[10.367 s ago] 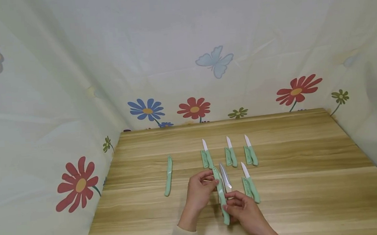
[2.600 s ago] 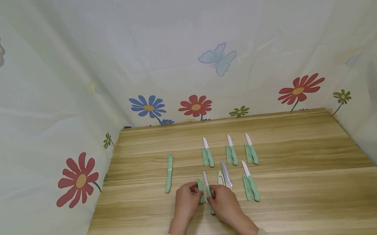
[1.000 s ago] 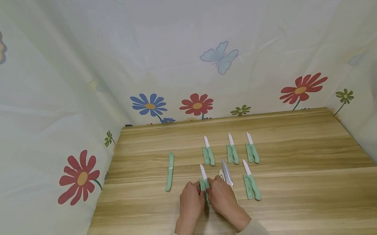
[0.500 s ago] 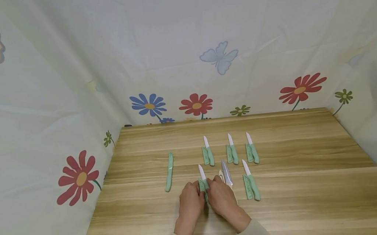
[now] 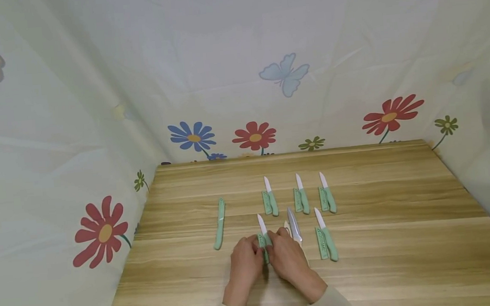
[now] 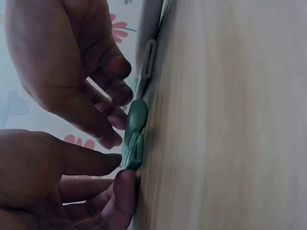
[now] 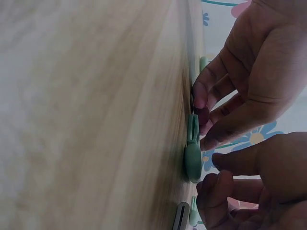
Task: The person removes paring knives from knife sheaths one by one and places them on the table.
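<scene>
A small green-handled paring knife lies bare on the table, its white blade pointing away. Its green sheath lies along the left side of the handle. My left hand is at the sheath's left edge; in the left wrist view its thumb and fingertips are close around the sheath without a clear grip. Beside the handle, my right hand has loosely bent fingers; in the right wrist view a small gap separates them from the handle. Both palms are hidden from above.
Behind stand three similar bare knives with sheaths beside them, and another pair is at right. A sheathed knife lies left. A silver-bladed knife with a cream slotted piece is partly covered by my right hand.
Both hands held the sheathed knife over the table; the sheath came off, and knife and sheath were laid side by side. Just now my left hand has shifted slightly left while they stayed put.
</scene>
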`<state>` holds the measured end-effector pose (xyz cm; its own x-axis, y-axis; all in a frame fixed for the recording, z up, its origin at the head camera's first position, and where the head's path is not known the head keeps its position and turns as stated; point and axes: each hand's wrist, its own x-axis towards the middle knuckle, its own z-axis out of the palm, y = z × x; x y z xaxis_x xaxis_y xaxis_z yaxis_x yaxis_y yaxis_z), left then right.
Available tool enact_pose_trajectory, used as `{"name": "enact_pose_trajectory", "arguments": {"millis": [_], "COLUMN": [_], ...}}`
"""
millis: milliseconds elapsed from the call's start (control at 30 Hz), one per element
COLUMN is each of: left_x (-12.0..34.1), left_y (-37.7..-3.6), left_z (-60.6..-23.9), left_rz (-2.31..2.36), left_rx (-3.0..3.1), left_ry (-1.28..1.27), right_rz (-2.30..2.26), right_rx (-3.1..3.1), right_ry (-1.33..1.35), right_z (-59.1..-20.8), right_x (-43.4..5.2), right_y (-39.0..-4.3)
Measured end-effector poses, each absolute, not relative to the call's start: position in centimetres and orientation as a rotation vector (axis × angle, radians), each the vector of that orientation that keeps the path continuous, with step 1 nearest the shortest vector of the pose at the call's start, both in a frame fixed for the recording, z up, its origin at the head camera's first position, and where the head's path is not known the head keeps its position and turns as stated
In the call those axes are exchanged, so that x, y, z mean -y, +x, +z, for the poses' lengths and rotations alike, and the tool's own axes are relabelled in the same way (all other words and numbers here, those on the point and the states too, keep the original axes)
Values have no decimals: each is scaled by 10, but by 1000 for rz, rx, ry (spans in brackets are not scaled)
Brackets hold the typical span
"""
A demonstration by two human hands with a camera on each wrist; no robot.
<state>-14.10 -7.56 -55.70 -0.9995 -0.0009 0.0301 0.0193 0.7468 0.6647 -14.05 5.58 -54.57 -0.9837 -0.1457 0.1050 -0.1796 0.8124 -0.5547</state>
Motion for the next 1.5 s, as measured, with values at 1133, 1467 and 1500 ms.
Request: {"name": "enact_pose_trajectory", "arguments": {"millis": [1133, 1467, 1500], "left_x": [142, 148, 148], "left_y": [-161, -165, -165], "left_z": [-544, -550, -550], "left_rz": [-1194, -1334, -1351], "left_rx": [2672, 2698, 2695], "left_ry": [372, 366, 360], "right_rz": [2491, 2829, 2839], "right_rx": [2450, 2196, 2185], "right_ry": [40, -77, -74], "right_z": [-520, -533, -535], "right_x": [13, 26, 26], "right_y": [-151, -161, -161]}}
